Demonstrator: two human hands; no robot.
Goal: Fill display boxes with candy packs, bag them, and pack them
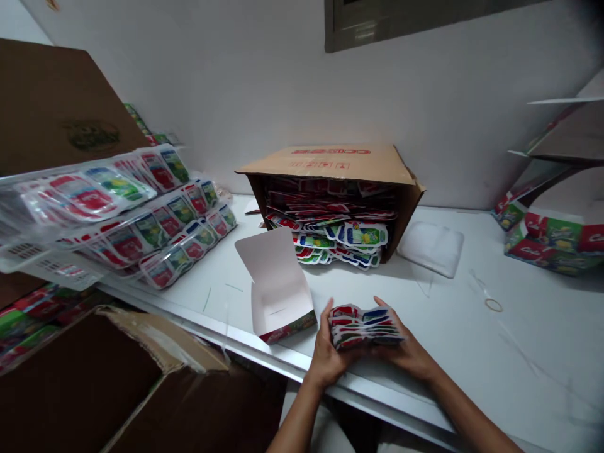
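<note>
Between my two hands is a stack of red, green and blue printed packets [365,326], just above the table's front edge. My left hand [326,352] closes on the stack's left end and my right hand [409,352] on its right end. To the left of the stack stands a small open carton [283,283], its white inside showing and its lid raised. Behind it, a brown cardboard box [330,160] lies on its side, opening toward me. More packets [361,234] are piled in that box and spill out at its front.
Clear-wrapped rows of packets [160,226] fill the left side, above an open cardboard box [155,377]. A white pouch [431,247] and a tape-like ring [493,305] lie on the white table [472,352]. Printed cartons [552,236] stand at the right.
</note>
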